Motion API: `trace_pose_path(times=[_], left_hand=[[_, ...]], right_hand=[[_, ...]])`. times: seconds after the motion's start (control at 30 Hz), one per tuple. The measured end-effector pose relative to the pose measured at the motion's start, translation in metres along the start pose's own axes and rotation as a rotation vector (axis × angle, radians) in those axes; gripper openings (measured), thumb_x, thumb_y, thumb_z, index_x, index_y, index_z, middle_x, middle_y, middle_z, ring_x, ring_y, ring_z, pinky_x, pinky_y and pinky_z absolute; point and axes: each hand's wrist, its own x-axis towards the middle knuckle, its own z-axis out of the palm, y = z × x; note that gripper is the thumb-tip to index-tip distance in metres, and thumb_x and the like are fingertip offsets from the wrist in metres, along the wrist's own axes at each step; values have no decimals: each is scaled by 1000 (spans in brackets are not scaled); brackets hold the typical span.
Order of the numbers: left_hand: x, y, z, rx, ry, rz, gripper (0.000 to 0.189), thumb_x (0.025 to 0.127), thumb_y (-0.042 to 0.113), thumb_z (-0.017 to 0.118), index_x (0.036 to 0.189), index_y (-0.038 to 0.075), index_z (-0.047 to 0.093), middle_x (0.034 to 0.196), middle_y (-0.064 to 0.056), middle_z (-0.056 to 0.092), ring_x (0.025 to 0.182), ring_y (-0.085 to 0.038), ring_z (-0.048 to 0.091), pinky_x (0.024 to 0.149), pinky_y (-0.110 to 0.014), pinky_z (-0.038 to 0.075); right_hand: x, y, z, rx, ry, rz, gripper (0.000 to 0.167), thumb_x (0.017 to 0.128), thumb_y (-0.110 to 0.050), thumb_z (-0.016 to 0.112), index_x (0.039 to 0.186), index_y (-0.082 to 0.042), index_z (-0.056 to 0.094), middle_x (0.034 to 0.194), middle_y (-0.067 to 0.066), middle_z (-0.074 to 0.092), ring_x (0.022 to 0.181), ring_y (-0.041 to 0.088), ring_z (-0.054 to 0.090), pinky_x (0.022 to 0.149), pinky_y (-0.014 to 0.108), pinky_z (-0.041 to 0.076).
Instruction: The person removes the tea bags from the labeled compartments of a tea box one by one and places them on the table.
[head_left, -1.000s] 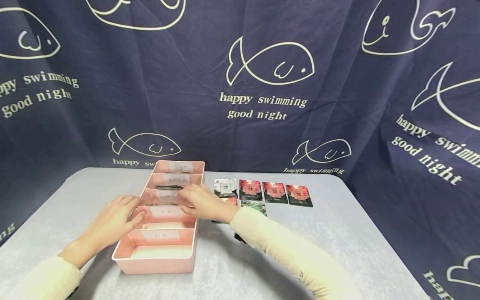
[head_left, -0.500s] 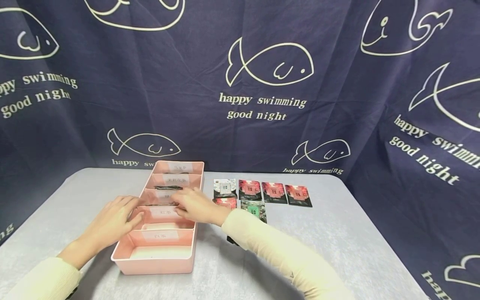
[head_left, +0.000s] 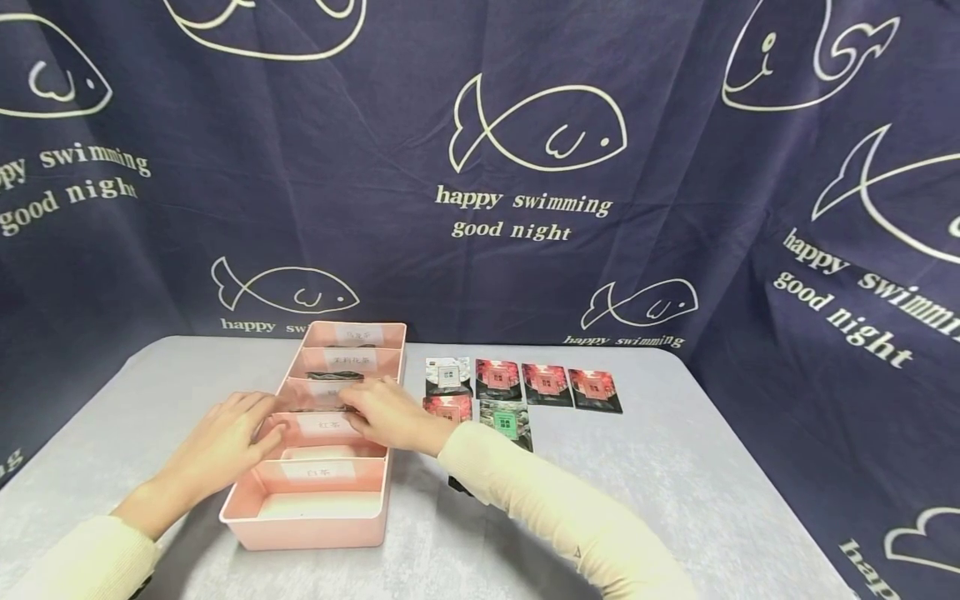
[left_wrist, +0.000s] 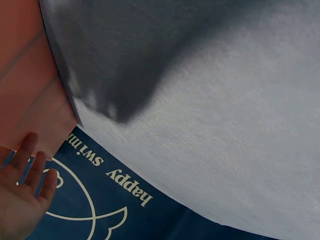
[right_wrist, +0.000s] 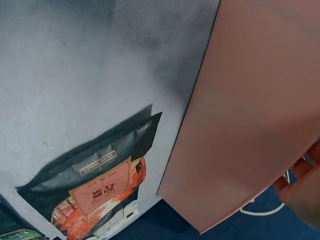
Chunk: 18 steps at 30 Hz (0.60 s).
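Observation:
A long pink divided box with paper labels stands on the table. My left hand lies over its left rim, fingers extended and thumb inside. In the left wrist view the left hand's fingers are spread and slightly bent beside the box wall. My right hand reaches over the right rim, its bent fingers dipping into a middle compartment. Between the hands shows the thin edge of a dark packet; I cannot tell whether the right fingers pinch it. Behind it, another dark packet sits in its own compartment.
Right of the box lie several flat tea packets, among them a white one, a red one and a green one. The right wrist view shows a red-and-black packet near the box. A dark blue curtain hangs behind the table.
My right hand has moved left, further over the compartment, uncovering more of the red and green packets in the front row. The left hand has stayed nearly still.

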Motion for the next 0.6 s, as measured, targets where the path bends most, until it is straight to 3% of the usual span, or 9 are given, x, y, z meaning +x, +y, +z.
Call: trace_pose_path(times=[0.3, 0.5, 0.6], left_hand=[[0, -1, 0, 14, -6, -5, 36, 83, 25, 60, 110, 1, 59, 109, -17, 61, 106, -36, 51, 90, -52, 39], [0, 1, -1, 18, -3, -6, 36, 84, 25, 60, 110, 1, 59, 109, -17, 61, 106, -36, 52, 90, -52, 39], [0, 1, 0, 18, 2, -3, 36, 84, 25, 60, 110, 0, 59, 108, -17, 61, 105, -36, 52, 90, -52, 39]], right_hand=[[-1, 2, 2, 97, 55, 35, 4, 87, -19, 59, 84, -17, 61, 81, -10, 66, 73, 5, 58, 63, 20, 44], [-2, 5, 0, 135, 121, 75, 11, 86, -15, 59, 93, -17, 67, 89, -9, 69, 82, 6, 62, 74, 21, 49], [-2, 7, -2, 134, 145, 113, 11, 86, -15, 59, 93, -16, 67, 86, -9, 68, 79, 6, 60, 72, 21, 48]])
